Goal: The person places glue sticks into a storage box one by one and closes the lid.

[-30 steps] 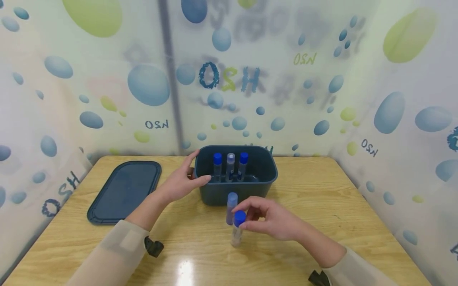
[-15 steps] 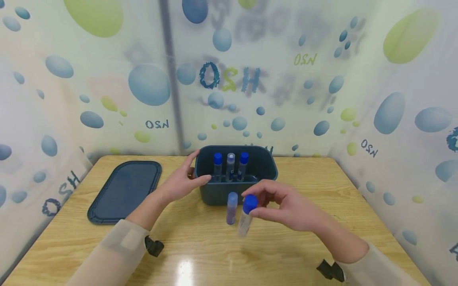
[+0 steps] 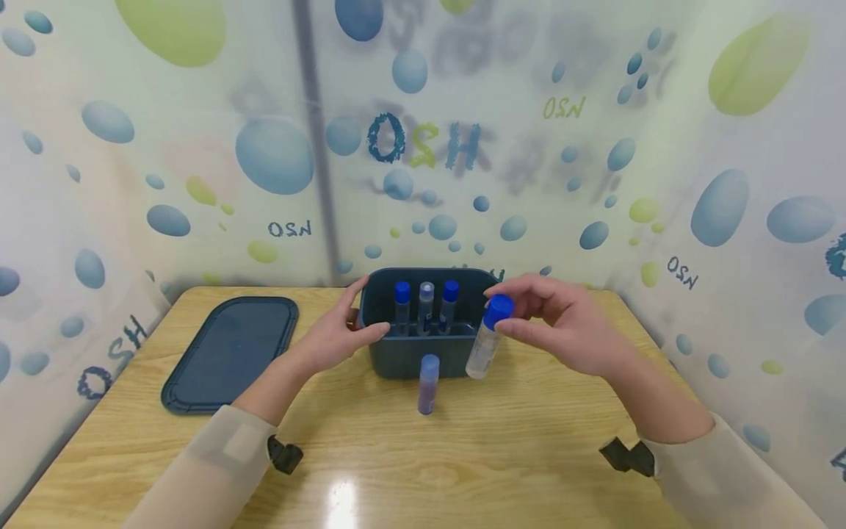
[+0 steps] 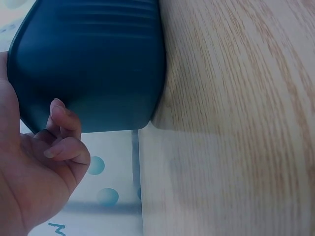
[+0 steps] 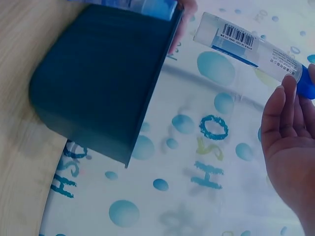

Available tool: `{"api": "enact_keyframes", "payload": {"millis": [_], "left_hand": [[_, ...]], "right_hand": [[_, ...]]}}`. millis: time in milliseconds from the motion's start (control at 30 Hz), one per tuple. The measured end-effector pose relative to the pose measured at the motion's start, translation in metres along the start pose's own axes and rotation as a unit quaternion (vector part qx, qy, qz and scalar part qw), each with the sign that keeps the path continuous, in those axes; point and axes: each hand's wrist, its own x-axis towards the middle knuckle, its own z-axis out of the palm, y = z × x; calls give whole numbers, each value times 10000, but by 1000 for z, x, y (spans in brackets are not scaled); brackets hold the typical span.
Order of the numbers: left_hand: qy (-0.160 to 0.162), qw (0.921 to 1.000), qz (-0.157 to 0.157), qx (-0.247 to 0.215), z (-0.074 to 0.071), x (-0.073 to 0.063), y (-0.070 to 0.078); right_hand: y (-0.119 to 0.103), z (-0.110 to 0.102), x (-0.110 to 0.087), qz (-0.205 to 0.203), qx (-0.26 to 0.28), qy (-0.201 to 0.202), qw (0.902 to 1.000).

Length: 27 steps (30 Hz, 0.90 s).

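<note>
My right hand pinches a clear glue stick by its blue cap, tilted in front of the right end of a dark blue plastic bin. In the right wrist view the label with a barcode shows on the tube. My left hand holds the bin's left end, thumb over the front rim and index finger along the rim; its other fingers curl outside the wall. Inside the bin stand three tubes, two with blue caps and one with a clear top. Before the bin a purplish glue stick stands upright.
A flat dark blue lid lies on the wooden table to the left. Patterned walls close in the back and both sides just beyond the table's edges.
My right hand has lifted the blue-capped glue stick off the table and carried it up, back and right to the bin's right end. The left hand and bin have stayed put.
</note>
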Motion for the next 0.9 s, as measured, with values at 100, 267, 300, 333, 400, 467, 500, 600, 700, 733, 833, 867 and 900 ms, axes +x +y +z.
{"api": "enact_keyframes", "payload": {"millis": [100, 267, 300, 333, 400, 467, 500, 600, 700, 733, 833, 867, 900], "left_hand": [[12, 10000, 4, 25, 0, 0, -1], [46, 10000, -5, 51, 0, -1, -1], [45, 10000, -3, 46, 0, -1, -1], [45, 10000, -2, 36, 0, -1, -1], [31, 10000, 11, 31, 0, -1, 0], [24, 10000, 11, 14, 0, -1, 0], [15, 10000, 20, 1, 0, -1, 0], [35, 10000, 13, -8, 0, -1, 0], [43, 10000, 21, 3, 0, 0, 0], [53, 10000, 14, 3, 0, 0, 0], [53, 10000, 9, 19, 1, 0, -1], [53, 10000, 9, 18, 1, 0, -1], [39, 10000, 19, 18, 1, 0, -1]], "right_hand": [[3, -6, 7, 59, -23, 173, 9998], [11, -12, 16, 338, -78, 413, 9985], [12, -13, 18, 401, -105, 461, 9981], [13, -14, 19, 463, -140, 505, 9976], [15, -14, 22, 579, -227, 570, 9964], [17, -14, 26, 716, -297, 601, 9952], [18, -13, 28, 765, -330, 613, 9946], [24, -11, 35, 878, -352, 660, 9933], [31, -7, 42, 948, -329, 688, 9926], [33, -6, 44, 993, -335, 688, 9921], [41, -1, 52, 1140, -347, 626, 9909], [43, 1, 54, 1199, -335, 595, 9904], [46, 3, 56, 1259, -320, 551, 9900]]}}
